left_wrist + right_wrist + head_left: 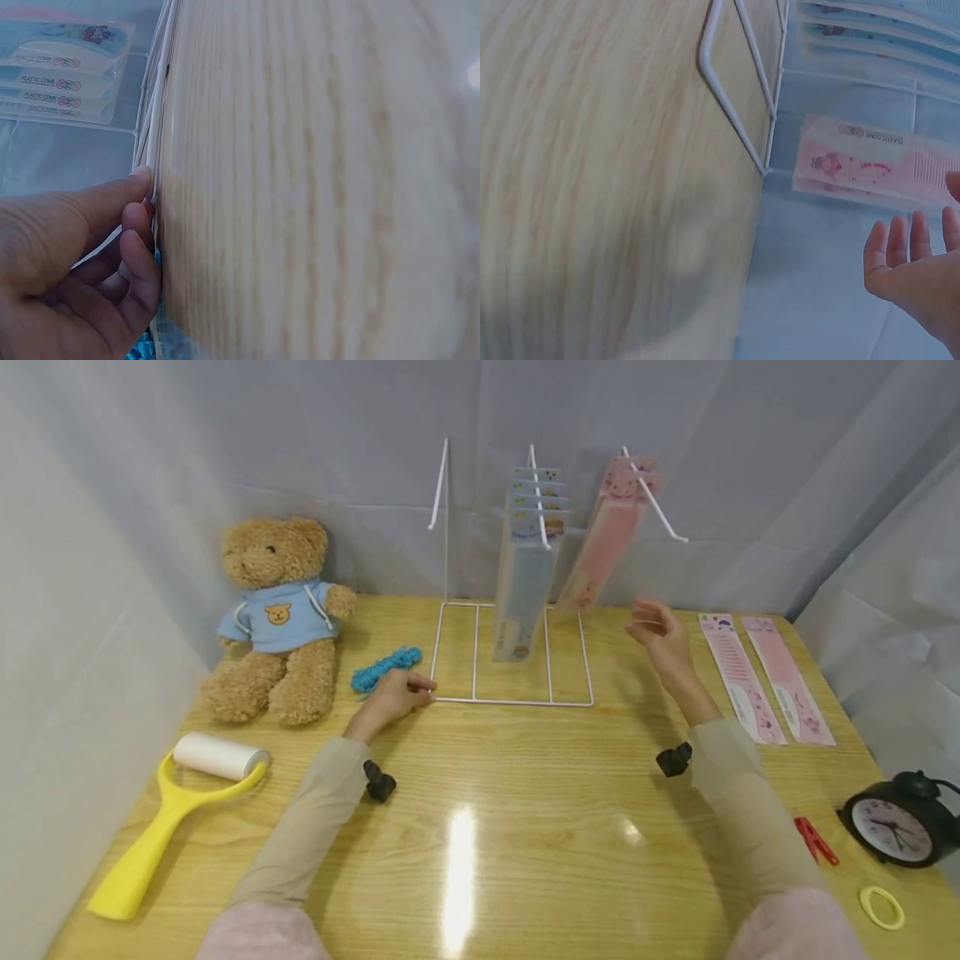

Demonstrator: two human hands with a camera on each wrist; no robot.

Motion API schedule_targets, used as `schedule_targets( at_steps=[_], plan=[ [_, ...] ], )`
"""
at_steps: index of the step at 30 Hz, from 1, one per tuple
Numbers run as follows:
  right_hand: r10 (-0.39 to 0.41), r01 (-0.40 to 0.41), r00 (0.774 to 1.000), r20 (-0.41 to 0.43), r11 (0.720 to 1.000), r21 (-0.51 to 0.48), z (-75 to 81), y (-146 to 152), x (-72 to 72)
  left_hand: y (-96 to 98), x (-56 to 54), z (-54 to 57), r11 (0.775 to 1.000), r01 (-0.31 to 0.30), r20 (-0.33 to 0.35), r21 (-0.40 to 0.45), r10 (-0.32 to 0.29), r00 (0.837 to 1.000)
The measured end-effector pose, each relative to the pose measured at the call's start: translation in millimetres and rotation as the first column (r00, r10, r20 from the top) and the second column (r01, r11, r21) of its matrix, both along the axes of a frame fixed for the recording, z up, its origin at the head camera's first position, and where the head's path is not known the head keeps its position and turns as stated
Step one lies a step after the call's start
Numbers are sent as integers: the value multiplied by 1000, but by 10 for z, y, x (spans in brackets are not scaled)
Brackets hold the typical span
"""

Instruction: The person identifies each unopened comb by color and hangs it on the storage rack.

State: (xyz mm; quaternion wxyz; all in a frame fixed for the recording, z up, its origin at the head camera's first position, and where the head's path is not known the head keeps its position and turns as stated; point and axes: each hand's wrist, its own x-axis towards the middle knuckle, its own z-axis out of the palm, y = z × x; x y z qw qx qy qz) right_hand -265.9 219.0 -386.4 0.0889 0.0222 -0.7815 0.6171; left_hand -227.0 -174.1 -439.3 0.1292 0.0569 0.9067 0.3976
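A white wire display rack (517,702) stands on the table with three prongs sticking out at the top. At its front left corner my left hand (395,695) pinches the base wire between thumb and finger, as the left wrist view also shows. Packs of blue plastic combs (522,585) hang in a row from the middle prong. Pink comb packs (611,531) hang tilted on the right prong, while the left prong bears nothing. My right hand (663,643), fingers loosely bent and holding nothing, is raised to the right of the rack, below the pink packs.
Two pink comb packs (787,681) lie at the right, near a black alarm clock (896,822), a red clip (816,841) and a yellow ring (882,907). Left are a teddy bear (281,618), a blue cord bundle (386,668) and a yellow-handled lint roller (161,827).
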Motion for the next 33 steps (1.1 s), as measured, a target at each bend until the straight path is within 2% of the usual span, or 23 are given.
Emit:
schedule_targets(
  at_steps=[6,10,14,22,29,33],
  plan=[
    [-26,26,999,26,1000,5,-126,224,79,-4,4,11,1000,4,-7,-9,-4,1000],
    [-65,62,997,37,995,80,-176,398,158,6,1,18,1000,-1,-2,-8,1,1000],
    [-114,104,993,43,977,185,-207,560,248,5,-3,11,1000,-2,2,-4,2,1000],
    [-178,134,980,86,917,376,-307,915,301,-10,-12,-8,1000,-11,7,10,11,1000],
    [-152,71,982,113,850,522,-304,1177,349,4,-1,9,1000,-10,7,16,10,1000],
    [-162,43,975,149,805,592,-324,1336,335,10,1,18,1000,-10,4,11,10,1000]
  ],
)
